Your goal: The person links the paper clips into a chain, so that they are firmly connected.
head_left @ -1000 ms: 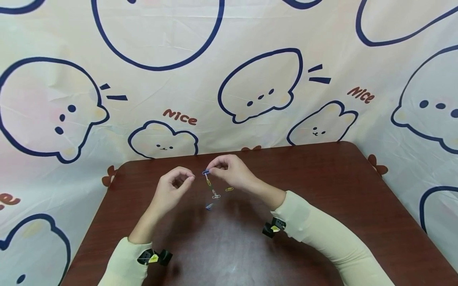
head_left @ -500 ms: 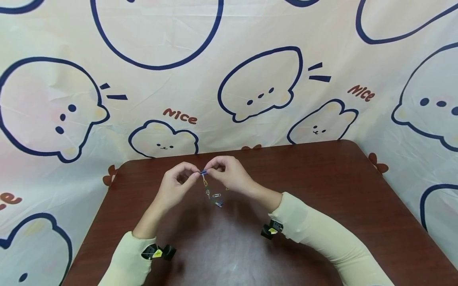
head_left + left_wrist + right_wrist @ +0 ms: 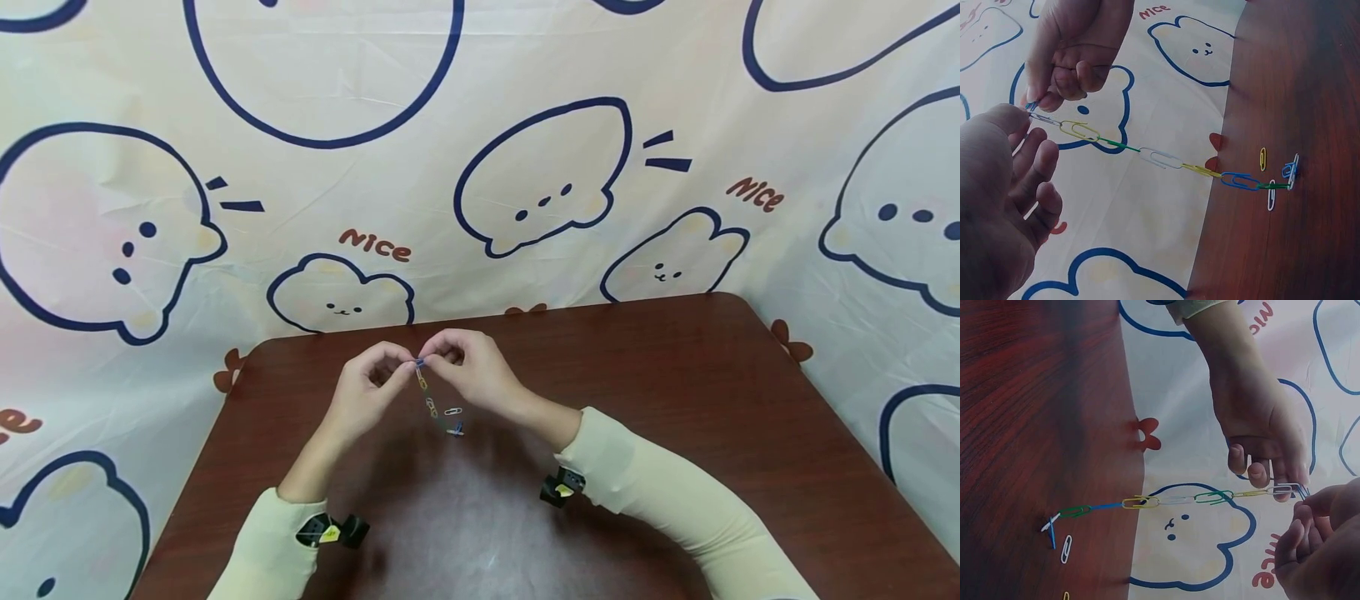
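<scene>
A blue paper clip point(image 3: 420, 362) sits between the fingertips of both hands at the top of a paper clip chain. My left hand point(image 3: 367, 387) pinches it from one side, and my right hand point(image 3: 474, 371) pinches the other; fingertips hide much of it. From it hangs a white clip point(image 3: 1282, 488), then yellow, green, white and blue links, such as a yellow clip point(image 3: 1079, 130). The chain's lower end, with a white clip point(image 3: 1293, 172) and a blue clip point(image 3: 1287, 169), reaches the table.
A loose white paper clip point(image 3: 453, 411) lies near the chain's lower end. Close by is a loose yellow paper clip point(image 3: 1263, 159), out of sight in the head view. The brown table point(image 3: 637, 375) meets a cartoon-printed cloth point(image 3: 420, 192) at its back and sides.
My left hand has moved right to the blue clip, and my right hand has shifted left with it. The hanging chain's top has moved left while its lower end has swung right.
</scene>
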`<state>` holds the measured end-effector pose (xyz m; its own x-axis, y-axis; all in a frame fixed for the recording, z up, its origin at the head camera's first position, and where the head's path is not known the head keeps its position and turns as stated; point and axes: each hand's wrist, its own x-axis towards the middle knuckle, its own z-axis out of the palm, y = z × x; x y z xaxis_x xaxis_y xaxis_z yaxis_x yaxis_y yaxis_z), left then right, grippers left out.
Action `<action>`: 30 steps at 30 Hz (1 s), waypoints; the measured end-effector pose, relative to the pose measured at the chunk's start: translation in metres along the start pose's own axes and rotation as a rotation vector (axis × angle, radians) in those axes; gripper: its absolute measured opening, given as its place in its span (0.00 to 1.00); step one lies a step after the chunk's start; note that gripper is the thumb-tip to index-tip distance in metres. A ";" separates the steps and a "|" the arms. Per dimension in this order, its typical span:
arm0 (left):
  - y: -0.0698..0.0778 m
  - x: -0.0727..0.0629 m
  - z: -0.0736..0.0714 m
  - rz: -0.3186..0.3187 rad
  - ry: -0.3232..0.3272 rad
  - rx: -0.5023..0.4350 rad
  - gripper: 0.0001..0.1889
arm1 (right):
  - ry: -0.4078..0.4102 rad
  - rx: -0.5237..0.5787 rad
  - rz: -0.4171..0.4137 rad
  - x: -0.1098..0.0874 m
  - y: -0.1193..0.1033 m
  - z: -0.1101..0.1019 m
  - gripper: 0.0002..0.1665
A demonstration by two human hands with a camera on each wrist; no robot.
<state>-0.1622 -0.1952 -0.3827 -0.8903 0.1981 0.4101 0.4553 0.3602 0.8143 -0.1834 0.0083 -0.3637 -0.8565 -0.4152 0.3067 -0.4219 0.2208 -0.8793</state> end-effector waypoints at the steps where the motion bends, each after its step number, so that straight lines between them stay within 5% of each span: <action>1: 0.000 0.000 0.000 0.001 0.000 -0.009 0.03 | 0.002 0.002 -0.001 0.000 0.000 0.000 0.03; 17: -0.001 -0.003 -0.004 0.027 0.038 0.002 0.02 | 0.002 0.044 0.002 0.000 0.008 -0.004 0.05; 30: -0.007 -0.010 -0.015 -0.022 0.062 0.055 0.02 | 0.051 -0.065 0.120 0.002 0.064 -0.028 0.08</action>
<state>-0.1570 -0.2134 -0.3862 -0.8983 0.1336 0.4186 0.4343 0.4141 0.7999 -0.2203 0.0462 -0.4096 -0.9153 -0.3370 0.2204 -0.3324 0.3235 -0.8859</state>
